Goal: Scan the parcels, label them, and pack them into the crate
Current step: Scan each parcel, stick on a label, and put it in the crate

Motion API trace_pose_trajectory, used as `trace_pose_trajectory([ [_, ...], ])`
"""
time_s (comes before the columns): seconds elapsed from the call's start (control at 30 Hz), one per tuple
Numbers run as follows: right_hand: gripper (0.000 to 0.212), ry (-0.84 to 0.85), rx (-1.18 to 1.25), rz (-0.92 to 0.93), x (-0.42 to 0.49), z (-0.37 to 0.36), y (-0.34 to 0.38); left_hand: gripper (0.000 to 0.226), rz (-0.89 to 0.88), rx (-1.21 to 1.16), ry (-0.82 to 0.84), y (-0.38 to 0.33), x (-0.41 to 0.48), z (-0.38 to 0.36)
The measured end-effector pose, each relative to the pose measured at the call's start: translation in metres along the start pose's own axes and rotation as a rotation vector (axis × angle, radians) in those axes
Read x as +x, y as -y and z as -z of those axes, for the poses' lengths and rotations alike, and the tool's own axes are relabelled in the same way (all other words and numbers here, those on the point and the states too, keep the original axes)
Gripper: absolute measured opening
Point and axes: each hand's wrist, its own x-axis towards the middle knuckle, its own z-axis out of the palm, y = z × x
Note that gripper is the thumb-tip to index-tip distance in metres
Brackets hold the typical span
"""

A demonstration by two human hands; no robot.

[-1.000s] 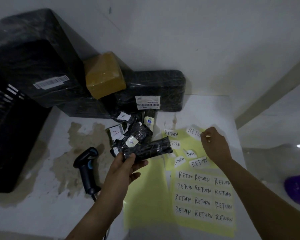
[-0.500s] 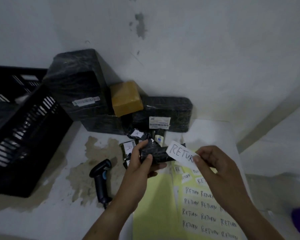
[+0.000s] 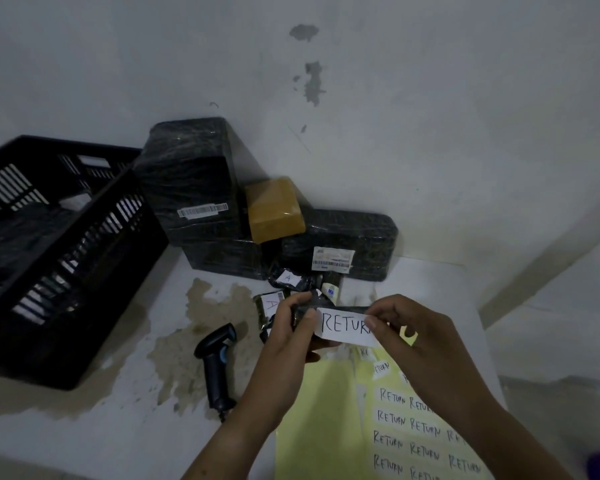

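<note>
Left hand (image 3: pixel 293 332) is gripping the small black plastic-wrapped parcel (image 3: pixel 307 311) just beyond the yellow label sheet (image 3: pixel 329 410), while right hand (image 3: pixel 407 336) is pinching the white handwritten RETURN sticker (image 3: pixel 345 326) against it. Sticker's probably creasing or landing crooked on that wrinkly wrap. Parcel's mostly hidden, no barcode showing.

Dim, perhaps damp-stained white wall (image 3: pixel 430 98)

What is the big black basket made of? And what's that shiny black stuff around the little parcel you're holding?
The crate looks like hard, matte black plastic: its walls are stiff rows of moulded slots. The small parcel in the left hand seems wrapped in thin, glossy black plastic film, because it is crinkled and glints. What is inside cannot be seen.
</note>
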Motion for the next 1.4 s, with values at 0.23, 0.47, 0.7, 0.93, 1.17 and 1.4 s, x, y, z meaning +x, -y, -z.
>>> trace_pose_trajectory([
  [0.23, 0.011, -0.009, -0.063, 0.029, -0.001, -0.010, -0.001, 0.025, -0.081, 0.062, 0.027, 0.001, -0.008, 0.004],
  [0.47, 0.009, -0.068, -0.272, 0.130, -0.003, -0.013, -0.006, 0.026, -0.109, 0.099, 0.046, 0.000, -0.011, 0.005],
  [0.7, 0.024, -0.236, -0.151, 0.051, -0.008, -0.017, -0.014, 0.038, -0.146, 0.140, 0.039, 0.003, -0.015, 0.002],
  [0.93, 0.039, -0.075, 0.243, 0.023, -0.023, -0.027, -0.008, 0.022, -0.289, 0.195, 0.006, -0.004, -0.015, -0.003],
  [1.17, 0.036, -0.023, 0.244, 0.039, -0.021, -0.021, -0.004, 0.024, -0.323, 0.251, 0.018, -0.008, -0.017, -0.003],
  [1.4, 0.039, -0.131, 0.409, -0.043, -0.022, -0.023, -0.007, 0.025, -0.375, 0.291, -0.006, -0.007, -0.023, -0.005],
])
